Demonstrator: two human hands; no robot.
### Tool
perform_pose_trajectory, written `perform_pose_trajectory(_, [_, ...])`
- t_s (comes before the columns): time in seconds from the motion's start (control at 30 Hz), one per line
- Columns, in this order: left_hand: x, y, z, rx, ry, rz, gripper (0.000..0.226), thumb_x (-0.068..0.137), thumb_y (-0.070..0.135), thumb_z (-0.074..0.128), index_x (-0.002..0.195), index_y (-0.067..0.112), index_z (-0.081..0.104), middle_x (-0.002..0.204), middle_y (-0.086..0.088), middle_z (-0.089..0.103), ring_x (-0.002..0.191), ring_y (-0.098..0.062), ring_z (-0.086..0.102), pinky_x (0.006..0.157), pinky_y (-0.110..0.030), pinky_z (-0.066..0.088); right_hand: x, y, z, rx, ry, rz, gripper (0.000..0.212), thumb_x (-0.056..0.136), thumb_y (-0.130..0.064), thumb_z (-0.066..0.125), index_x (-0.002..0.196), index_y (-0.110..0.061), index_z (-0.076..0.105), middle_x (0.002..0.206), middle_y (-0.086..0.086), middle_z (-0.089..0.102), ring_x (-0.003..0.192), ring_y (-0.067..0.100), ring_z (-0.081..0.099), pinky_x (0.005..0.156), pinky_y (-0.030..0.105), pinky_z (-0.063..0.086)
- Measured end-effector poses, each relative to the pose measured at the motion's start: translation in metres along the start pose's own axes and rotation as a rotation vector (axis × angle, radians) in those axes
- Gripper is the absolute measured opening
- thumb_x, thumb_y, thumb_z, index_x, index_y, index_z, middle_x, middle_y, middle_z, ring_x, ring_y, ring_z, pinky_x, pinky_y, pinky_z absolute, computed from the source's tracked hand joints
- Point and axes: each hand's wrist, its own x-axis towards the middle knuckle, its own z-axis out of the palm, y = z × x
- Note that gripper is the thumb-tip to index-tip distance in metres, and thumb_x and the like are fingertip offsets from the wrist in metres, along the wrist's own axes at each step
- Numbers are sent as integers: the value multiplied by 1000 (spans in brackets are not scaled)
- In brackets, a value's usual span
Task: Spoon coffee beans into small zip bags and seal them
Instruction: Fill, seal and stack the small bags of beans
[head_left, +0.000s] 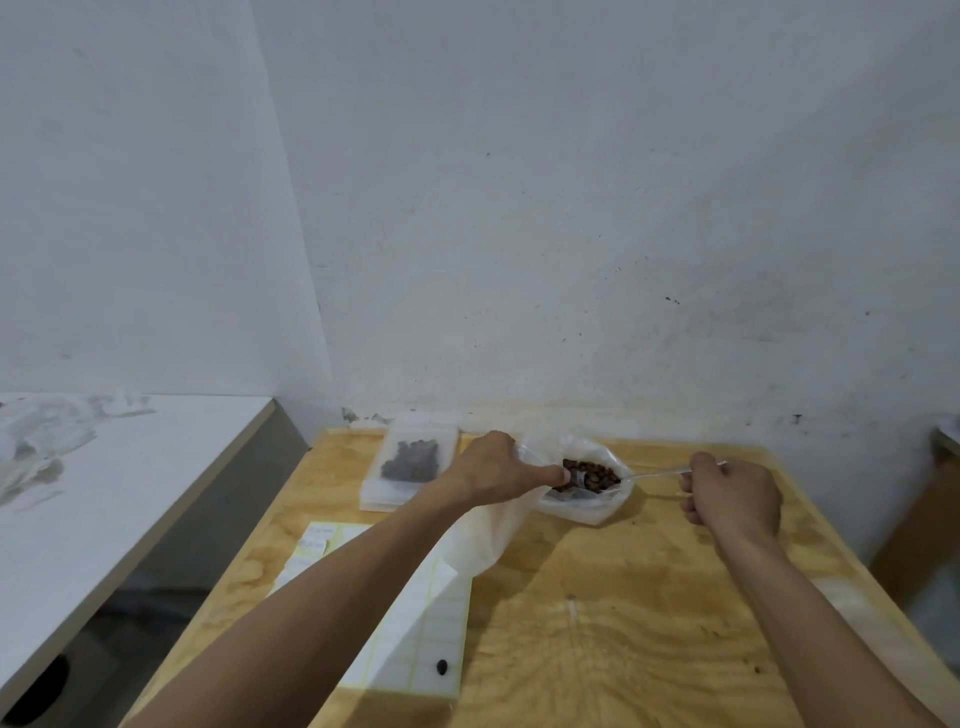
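Scooping underway, head view: right hand (735, 493) has fingers clamped on a clear spoon (657, 474), bowl end down among the coffee beans (592, 475) in the open bulk bag (582, 499) at the far middle of the wooden surface (623, 623). Left hand (498, 467) pinches a limp empty zip bag (488, 535) beside the bulk bag's mouth. One filled bag (413, 460) lies far left. Label sheet (415, 623) carries a stray bean (442, 666). Risk: the floppy mouth could sag shut on transfer, so beans spill.
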Motion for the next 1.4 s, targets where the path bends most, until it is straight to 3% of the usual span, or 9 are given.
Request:
perform_pose_trajectory(0.17, [1, 5, 6, -80, 42, -33, 47, 74, 58, 79, 69, 17, 56, 68, 4, 57, 64, -15, 56, 57, -28, 37, -2, 1, 0, -29, 5, -18, 36, 95, -19, 52, 73, 3, 70, 57, 14, 68, 50, 28, 65, 52, 26, 43])
perform_pose_trajectory(0.4, [-1, 7, 7, -75, 43, -95, 55, 78, 58, 78, 64, 18, 45, 63, 4, 46, 56, -13, 45, 53, -27, 30, -2, 2, -6, 22, 40, -16, 33, 94, -18, 55, 71, 0, 69, 59, 15, 68, 50, 27, 64, 51, 26, 43])
perform_pose_trajectory(0.57, [-3, 11, 8, -66, 19, -94, 51, 75, 63, 78, 77, 16, 58, 75, 3, 58, 69, -13, 55, 56, -27, 37, -2, 4, -2, 78, 3, -16, 29, 92, -15, 55, 71, 1, 68, 58, 12, 67, 47, 26, 62, 57, 32, 51])
perform_pose_trajectory(0.77, [-5, 12, 5, -87, 15, -130, 54, 72, 62, 81, 68, 19, 48, 67, 6, 48, 62, -12, 47, 52, -26, 31, -2, 5, -3, 105, -22, -6, 28, 92, -14, 55, 70, 0, 66, 58, 12, 66, 46, 25, 60, 55, 31, 50])
perform_pose_trajectory(0.9, [-5, 8, 2, -104, 4, -154, 56, 69, 64, 82, 71, 17, 53, 69, 5, 48, 64, -13, 49, 53, -26, 31, 3, 3, -8, 130, -2, -5, 27, 91, -16, 55, 71, -3, 66, 59, 10, 67, 48, 27, 61, 65, 37, 56])
perform_pose_trajectory(1.07, [-10, 9, -1, -147, 15, -53, 50, 70, 60, 84, 68, 23, 50, 71, 8, 48, 66, -12, 47, 56, -27, 31, 7, -7, -15, 131, -13, -22, 28, 90, -19, 57, 71, -1, 68, 56, 10, 66, 47, 27, 61, 62, 34, 52])
perform_pose_trajectory(1.23, [-23, 15, -12, -69, 95, 52, 54, 80, 58, 80, 78, 17, 45, 82, 7, 39, 71, -8, 39, 56, -27, 26, 11, -37, -18, 153, -57, -70, 27, 90, -19, 59, 72, -1, 69, 59, 10, 66, 50, 26, 61, 59, 33, 54])
perform_pose_trajectory(1.4, [-28, 9, -18, -80, 123, 128, 57, 77, 60, 81, 84, 12, 51, 96, -1, 56, 76, -11, 46, 62, -28, 32, 8, -70, -12, 132, -107, -166, 26, 90, -18, 58, 75, -1, 71, 60, 7, 68, 49, 20, 63, 57, 33, 57])
